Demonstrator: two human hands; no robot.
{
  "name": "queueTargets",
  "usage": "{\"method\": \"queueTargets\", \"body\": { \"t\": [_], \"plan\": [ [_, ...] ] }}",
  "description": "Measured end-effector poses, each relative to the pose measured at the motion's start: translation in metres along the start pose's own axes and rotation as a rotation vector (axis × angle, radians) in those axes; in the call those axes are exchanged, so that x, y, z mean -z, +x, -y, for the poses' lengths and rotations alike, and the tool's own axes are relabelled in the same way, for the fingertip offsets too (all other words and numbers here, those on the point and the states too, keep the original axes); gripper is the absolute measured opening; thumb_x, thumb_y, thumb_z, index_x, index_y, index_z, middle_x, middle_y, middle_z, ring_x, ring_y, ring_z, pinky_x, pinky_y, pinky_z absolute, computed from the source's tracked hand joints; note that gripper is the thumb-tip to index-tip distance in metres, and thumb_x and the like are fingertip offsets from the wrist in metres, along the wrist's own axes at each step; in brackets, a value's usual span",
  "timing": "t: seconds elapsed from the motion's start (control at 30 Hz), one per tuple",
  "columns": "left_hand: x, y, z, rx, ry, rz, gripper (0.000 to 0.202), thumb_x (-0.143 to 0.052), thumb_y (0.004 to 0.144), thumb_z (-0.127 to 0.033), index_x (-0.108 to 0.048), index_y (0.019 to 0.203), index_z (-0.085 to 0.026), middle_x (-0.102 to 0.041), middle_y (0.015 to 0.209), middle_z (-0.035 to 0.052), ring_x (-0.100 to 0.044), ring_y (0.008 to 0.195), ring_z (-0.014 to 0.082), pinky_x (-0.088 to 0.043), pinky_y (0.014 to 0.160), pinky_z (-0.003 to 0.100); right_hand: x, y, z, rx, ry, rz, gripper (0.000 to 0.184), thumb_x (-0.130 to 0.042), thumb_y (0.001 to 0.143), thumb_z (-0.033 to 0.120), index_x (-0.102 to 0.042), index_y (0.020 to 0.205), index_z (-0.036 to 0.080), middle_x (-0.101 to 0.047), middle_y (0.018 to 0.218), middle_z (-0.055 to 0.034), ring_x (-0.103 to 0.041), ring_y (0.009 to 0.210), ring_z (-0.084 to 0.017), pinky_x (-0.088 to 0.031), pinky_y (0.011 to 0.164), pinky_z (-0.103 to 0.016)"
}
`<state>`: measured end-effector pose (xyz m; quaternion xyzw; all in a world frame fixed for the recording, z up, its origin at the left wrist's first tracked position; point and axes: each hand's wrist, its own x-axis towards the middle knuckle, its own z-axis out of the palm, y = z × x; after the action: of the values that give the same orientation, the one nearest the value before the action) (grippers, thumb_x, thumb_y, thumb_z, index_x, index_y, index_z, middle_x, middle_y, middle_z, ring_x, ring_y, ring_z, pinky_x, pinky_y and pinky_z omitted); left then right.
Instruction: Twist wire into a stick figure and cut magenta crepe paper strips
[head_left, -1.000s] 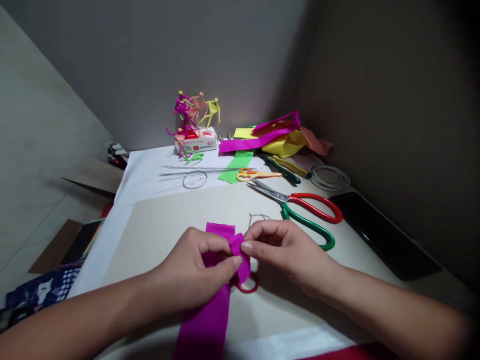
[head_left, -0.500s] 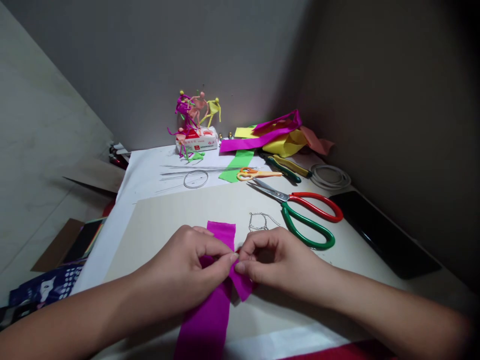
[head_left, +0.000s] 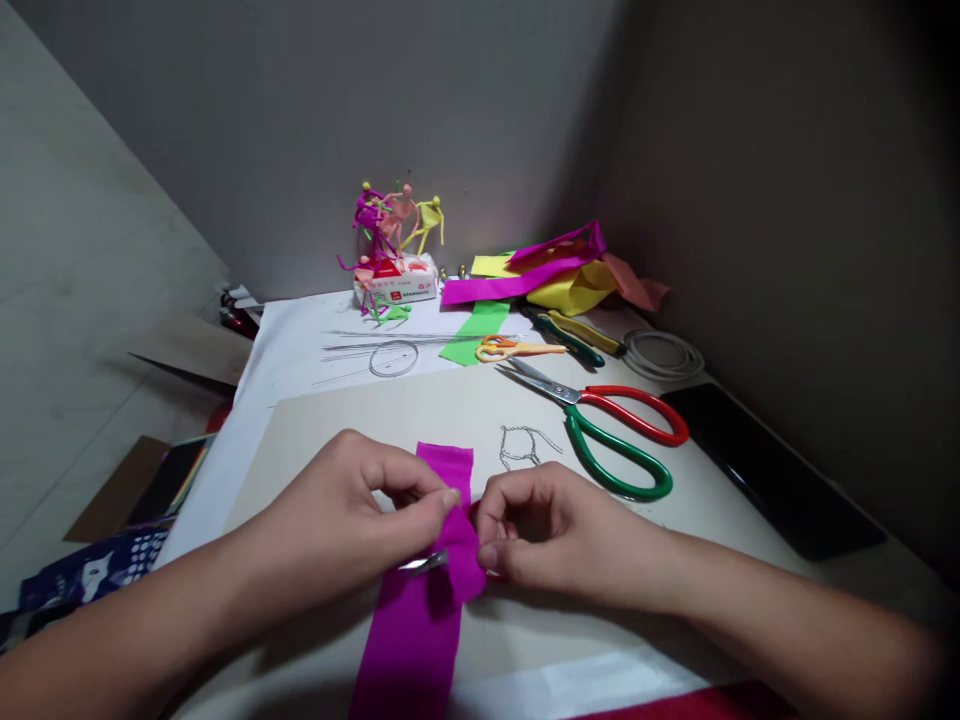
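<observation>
Two hands work at the lower middle of a beige board (head_left: 420,420). On the left, the left hand (head_left: 341,515) reaches in with thumb and forefinger closed on the magenta crepe-paper strip (head_left: 412,640), which lies lengthwise down the board and runs out of frame at the bottom. A short, bright metal piece (head_left: 424,562) pokes from the strip just below those fingertips. The right hand (head_left: 547,530) is curled, its thumb pressed on a folded flap of the strip. Light, even pinching looks best here: crepe paper tears easily, and the fold probably needs holding snug against the metal. Fingers hide most of the fold, so the metal's path inside cannot be made out; a red sliver beside the flap is too covered to identify. Further right, a wire outline (head_left: 521,447) and red-and-green-handled scissors (head_left: 600,420) lie apart from the hands.
</observation>
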<state>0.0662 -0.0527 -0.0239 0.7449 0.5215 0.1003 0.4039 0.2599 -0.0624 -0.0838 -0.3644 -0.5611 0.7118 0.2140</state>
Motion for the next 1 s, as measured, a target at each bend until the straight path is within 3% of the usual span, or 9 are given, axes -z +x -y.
{"method": "queueTargets", "body": {
  "t": [0.13, 0.27, 0.53, 0.77, 1.0],
  "plan": [
    [0.001, 0.002, 0.003, 0.013, 0.006, -0.076, 0.027, -0.052, 0.079, -0.028, -0.068, 0.061, -0.015, -0.057, 0.055, -0.0022, -0.046, 0.055, 0.0086, -0.036, 0.051, 0.016, 0.002, 0.000, 0.004, 0.043, 0.026, -0.033, 0.005, -0.061, 0.074, 0.015, -0.055, 0.073, 0.014, -0.052, 0.064, 0.0021, -0.044, 0.057, -0.007, -0.036, 0.054, -0.020],
    [-0.002, 0.005, 0.003, -0.012, -0.010, -0.053, 0.029, -0.052, 0.080, -0.030, -0.069, 0.061, -0.016, -0.061, 0.055, -0.0017, -0.049, 0.055, 0.0090, -0.038, 0.051, 0.016, -0.001, 0.001, 0.008, 0.150, 0.120, -0.180, 0.025, -0.069, 0.073, 0.031, -0.057, 0.089, 0.015, -0.058, 0.076, -0.0006, -0.052, 0.066, -0.010, -0.043, 0.063, -0.024],
    [0.000, 0.005, 0.002, -0.059, -0.068, -0.119, 0.029, -0.054, 0.081, -0.031, -0.070, 0.061, -0.017, -0.067, 0.060, 0.0005, -0.057, 0.057, 0.0122, -0.043, 0.051, 0.017, -0.003, 0.004, 0.002, 0.004, 0.216, -0.143, 0.034, -0.079, 0.060, 0.039, -0.062, 0.073, 0.012, -0.058, 0.058, 0.0009, -0.050, 0.052, -0.008, -0.039, 0.053, -0.024],
    [0.006, 0.009, 0.004, -0.047, -0.178, -0.002, 0.026, -0.055, 0.081, -0.039, -0.074, 0.082, -0.020, -0.073, 0.077, 0.0010, -0.063, 0.072, 0.0169, -0.047, 0.061, 0.021, 0.005, 0.004, 0.004, -0.017, 0.412, -0.189, 0.028, -0.082, 0.057, 0.027, -0.062, 0.069, 0.011, -0.062, 0.060, -0.0002, -0.054, 0.056, -0.009, -0.039, 0.058, -0.024],
    [-0.005, 0.012, 0.003, -0.142, -0.182, 0.103, 0.029, -0.050, 0.085, -0.036, -0.071, 0.075, -0.017, -0.068, 0.073, 0.0031, -0.062, 0.082, 0.0195, -0.047, 0.074, 0.027, 0.002, 0.007, -0.002, 0.024, 0.434, -0.197, 0.032, -0.084, 0.054, 0.030, -0.063, 0.070, 0.012, -0.062, 0.062, 0.0002, -0.055, 0.059, -0.009, -0.041, 0.059, -0.024]
  ]
}}
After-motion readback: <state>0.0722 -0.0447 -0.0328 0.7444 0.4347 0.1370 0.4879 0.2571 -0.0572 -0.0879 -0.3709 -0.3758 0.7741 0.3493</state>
